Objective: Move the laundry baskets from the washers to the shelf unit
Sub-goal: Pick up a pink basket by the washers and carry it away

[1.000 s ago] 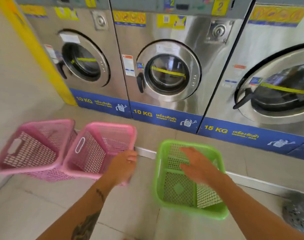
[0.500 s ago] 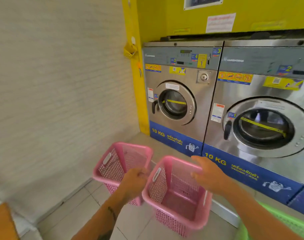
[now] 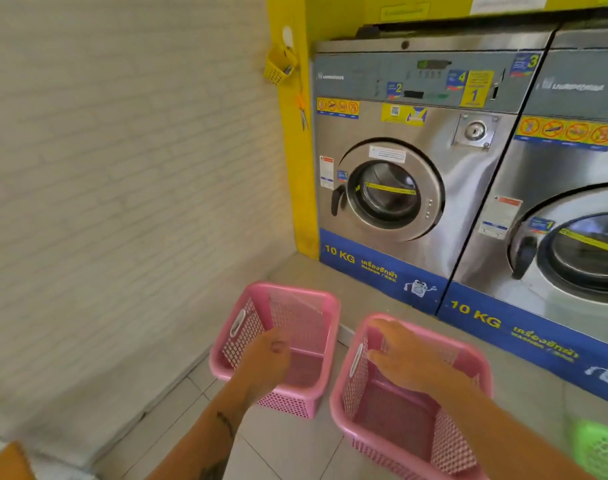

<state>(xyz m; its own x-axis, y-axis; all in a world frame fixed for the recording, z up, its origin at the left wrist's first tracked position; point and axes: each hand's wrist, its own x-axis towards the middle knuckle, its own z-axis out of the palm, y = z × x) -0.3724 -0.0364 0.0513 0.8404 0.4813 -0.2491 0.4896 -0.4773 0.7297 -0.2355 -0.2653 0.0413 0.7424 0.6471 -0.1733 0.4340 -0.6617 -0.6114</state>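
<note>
Left hand (image 3: pixel 266 358) was over the left pink basket (image 3: pixel 295 313), fingers curled loosely inward, thumb tucked; it appeared to hover at or just inside the near rim, but whether it actually gripped plastic could not be told. Right hand (image 3: pixel 410 358) was spread flat, fingers splayed toward 11 o'clock, above the open mouth of the right pink basket (image 3: pixel 462 441), pinching nothing.

Change from half a second earlier: the left hand had been wrapped on the near rim between the two baskets, the right hand at the far rim of the right one. Both hands had since come inward over the openings, and the baskets now stood apart with a strip of floor tile (image 3: pixel 288 441) between them. A second earlier the right hand was over the green basket (image 3: pixel 604 448), which now showed only at the 4 o'clock corner. Judgement: the pair of pink baskets was being taken first, probably to be nested or lifted together; no basket had yet left the washers.

Location: both pink baskets sat on the floor at 6 o'clock, in front of the 10 KG washer (image 3: pixel 399 188), near the pale wall (image 3: pixel 122 202).

Orientation: both upright, mouths up. Each long axis ran roughly from 5 to 11 o'clock, the oval handle cut-outs on the walls facing 9 o'clock. No shelf unit in view.
</note>
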